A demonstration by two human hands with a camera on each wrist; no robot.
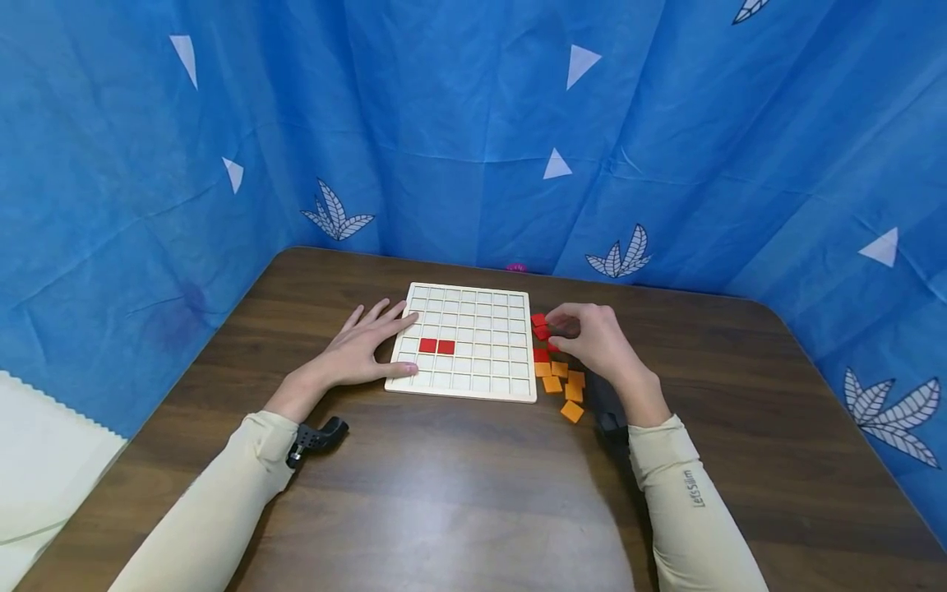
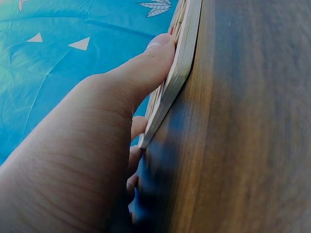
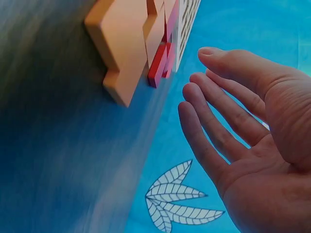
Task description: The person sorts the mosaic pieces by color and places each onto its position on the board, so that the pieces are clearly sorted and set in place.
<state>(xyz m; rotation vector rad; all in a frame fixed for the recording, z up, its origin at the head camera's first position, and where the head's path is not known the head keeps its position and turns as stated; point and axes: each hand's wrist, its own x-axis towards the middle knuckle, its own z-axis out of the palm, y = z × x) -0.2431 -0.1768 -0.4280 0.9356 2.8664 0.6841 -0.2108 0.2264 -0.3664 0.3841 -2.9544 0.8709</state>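
A pale board with a square grid point(image 1: 481, 337) lies on the table, with two red square tiles point(image 1: 436, 346) side by side in its cells. My left hand point(image 1: 355, 349) rests on the board's left side, fingers spread and thumb near the lower left corner. In the left wrist view the thumb point(image 2: 155, 56) lies over the board's edge point(image 2: 182, 68). Right of the board, my right hand point(image 1: 602, 341) hovers beside several loose red tiles point(image 1: 542, 355). Its relaxed fingers stand apart from the thumb in the right wrist view, with no tile between them.
Several orange tiles point(image 1: 575, 390) lie below the red ones, some overlapping, at the board's right edge. The brown wooden table point(image 1: 444, 477) extends around the board. A blue curtain point(image 1: 459, 123) hangs behind it. Pale cloth point(image 1: 44, 460) shows at the far left.
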